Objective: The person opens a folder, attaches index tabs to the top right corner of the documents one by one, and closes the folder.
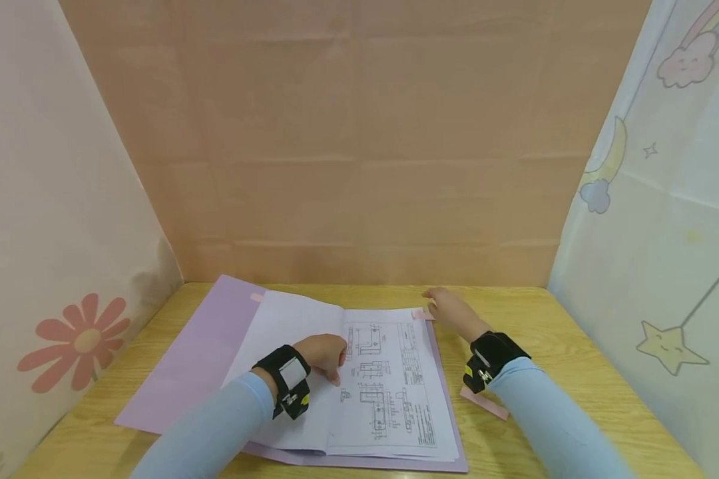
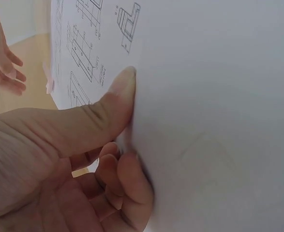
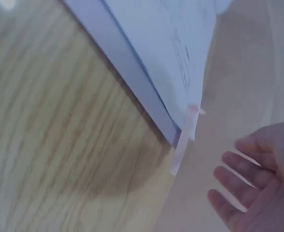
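Observation:
A lilac folder [image 1: 186,372] lies spread on the table, with white paper sheets [image 1: 293,313] open inside. The right-hand page [image 1: 419,399] carries printed technical drawings. My left hand [image 1: 322,356] rests on the sheets near the fold; in the left wrist view its thumb and bent fingers [image 2: 134,188] touch the paper, with no page visibly pinched. Beyond the page's top right corner, my right hand [image 1: 455,314] hovers with fingers loosely spread and holding nothing. Near it a pale pink strip [image 3: 183,147] sits across that corner and sticks out past the folder.
Another pink strip [image 1: 484,404] lies on the wooden table [image 1: 551,346] beside my right forearm. A smaller pink piece [image 1: 256,297] is at the top left of the sheets. A brown backdrop [image 1: 359,166] and patterned side panels [image 1: 665,266] enclose the table.

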A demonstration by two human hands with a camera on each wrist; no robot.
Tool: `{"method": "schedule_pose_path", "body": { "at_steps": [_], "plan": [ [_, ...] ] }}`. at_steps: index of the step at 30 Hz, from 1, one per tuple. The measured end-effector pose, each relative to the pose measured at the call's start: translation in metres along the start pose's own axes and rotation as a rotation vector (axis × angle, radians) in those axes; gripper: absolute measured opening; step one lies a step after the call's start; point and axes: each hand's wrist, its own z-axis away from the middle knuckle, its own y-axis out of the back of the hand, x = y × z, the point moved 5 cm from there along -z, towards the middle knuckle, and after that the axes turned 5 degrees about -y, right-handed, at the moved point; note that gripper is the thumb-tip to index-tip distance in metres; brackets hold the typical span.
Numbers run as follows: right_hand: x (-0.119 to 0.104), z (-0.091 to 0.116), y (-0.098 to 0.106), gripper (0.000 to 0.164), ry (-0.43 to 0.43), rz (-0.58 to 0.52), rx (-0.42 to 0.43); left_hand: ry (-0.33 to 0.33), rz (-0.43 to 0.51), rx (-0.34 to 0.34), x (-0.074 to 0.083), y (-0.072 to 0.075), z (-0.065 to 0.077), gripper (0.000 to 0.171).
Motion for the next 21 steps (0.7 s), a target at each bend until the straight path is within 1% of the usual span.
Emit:
{"method": "schedule_pose_path", "body": {
  "at_steps": [1,2,4,6,8,10,13,14,17,19,21],
  "plan": [
    [-0.006,0.003,-0.002,0.033,0.046,0.077,-0.022,-0.001,-0.003,0.000,0.000,0.000,0.000,0.031],
    [-0.011,0.006,-0.006,0.033,0.070,0.129,-0.046,-0.001,-0.006,0.001,0.000,0.001,0.000,0.031],
    [-0.017,0.012,-0.012,0.034,0.082,0.191,-0.092,-0.001,-0.007,0.003,0.000,0.001,0.001,0.031],
    [-0.021,0.018,-0.018,0.034,0.094,0.249,-0.119,-0.001,-0.007,0.002,0.001,0.001,0.002,0.031],
    [-0.020,0.022,-0.023,0.034,0.070,0.239,-0.151,0.001,0.000,0.002,0.002,0.000,0.002,0.030],
    [-0.018,0.024,-0.027,0.032,0.076,0.238,-0.181,0.000,0.003,0.000,0.003,-0.001,0.001,0.030],
    [-0.016,0.025,-0.029,0.032,0.091,0.234,-0.217,-0.004,-0.022,-0.004,0.005,0.000,0.000,0.030],
    [-0.016,0.026,-0.029,0.031,0.097,0.238,-0.223,-0.006,-0.047,-0.006,0.006,0.000,0.000,0.029],
    [-0.014,0.025,-0.025,0.031,0.077,0.220,-0.232,0.004,-0.151,-0.035,0.015,0.006,0.000,0.025],
    [-0.012,0.024,-0.023,0.030,0.049,0.198,-0.246,0.018,-0.204,-0.059,0.023,0.013,0.001,0.023],
    [-0.009,0.023,-0.021,0.028,0.007,0.171,-0.266,0.033,-0.225,-0.083,0.033,0.024,-0.001,0.024]
  ]
}}
